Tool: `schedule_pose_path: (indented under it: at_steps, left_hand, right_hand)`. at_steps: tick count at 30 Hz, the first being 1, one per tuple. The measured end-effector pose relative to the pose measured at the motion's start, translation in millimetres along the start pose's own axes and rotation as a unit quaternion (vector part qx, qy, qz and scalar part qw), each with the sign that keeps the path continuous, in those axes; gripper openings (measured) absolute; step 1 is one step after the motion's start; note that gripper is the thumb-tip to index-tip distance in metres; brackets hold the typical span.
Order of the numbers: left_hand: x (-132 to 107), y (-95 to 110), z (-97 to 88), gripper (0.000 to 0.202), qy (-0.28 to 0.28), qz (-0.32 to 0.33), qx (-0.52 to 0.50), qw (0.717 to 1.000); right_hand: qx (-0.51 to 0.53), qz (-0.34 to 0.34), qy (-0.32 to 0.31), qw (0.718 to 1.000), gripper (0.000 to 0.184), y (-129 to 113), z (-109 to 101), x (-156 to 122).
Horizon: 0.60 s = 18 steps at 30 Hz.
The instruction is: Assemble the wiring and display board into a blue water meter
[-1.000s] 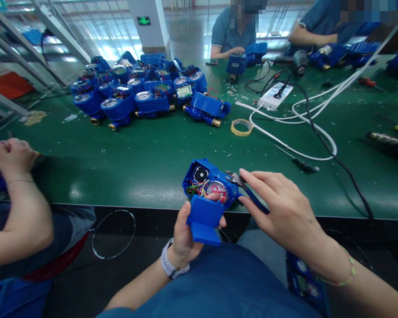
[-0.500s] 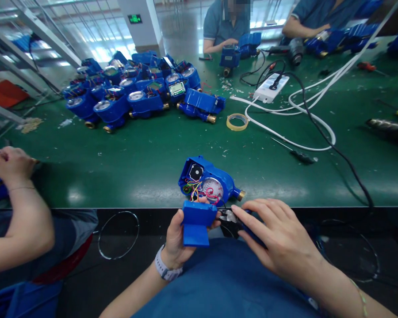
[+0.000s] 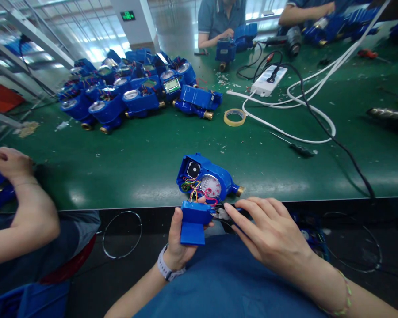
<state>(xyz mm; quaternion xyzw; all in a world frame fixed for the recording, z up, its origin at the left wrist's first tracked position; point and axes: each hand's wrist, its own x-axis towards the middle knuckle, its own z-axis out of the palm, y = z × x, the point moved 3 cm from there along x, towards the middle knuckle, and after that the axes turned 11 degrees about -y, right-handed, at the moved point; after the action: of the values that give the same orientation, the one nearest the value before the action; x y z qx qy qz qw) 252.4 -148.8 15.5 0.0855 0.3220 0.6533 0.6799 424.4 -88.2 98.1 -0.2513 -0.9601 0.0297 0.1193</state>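
My left hand grips a blue plastic cover with a flat flap, just off the table's front edge. In my right hand is a pair of pliers; their jaws meet the right end of the cover, and the handles are mostly hidden by my fingers. Right behind the cover, a blue water meter lies on the table with its housing uncovered, showing a round dial and a black square part. Thin coloured wires run from the housing towards the cover.
Many blue meters crowd the back left of the green table. A tape roll, a screwdriver and a power strip with cables lie beyond. A co-worker's arm is at left; other people sit opposite.
The plier jaws have shifted left, closer against the cover's end. My left hand still holds the cover in nearly the same place. The whole view has tilted slightly.
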Motion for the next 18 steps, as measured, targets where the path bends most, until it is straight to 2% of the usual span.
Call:
schedule_pose_path:
  at_steps: [8, 18]
  left_hand:
    - [3, 9, 7.5, 0.051, 0.013, 0.023, 0.018, 0.999]
    - [1, 6, 12.5, 0.055, 0.073, 0.023, -0.001, 0.997]
  right_hand:
    - [0.014, -0.015, 0.003, 1.000, 0.027, 1, 3, -1]
    - [0.017, 0.006, 0.020, 1.000, 0.029, 3, 8, -1]
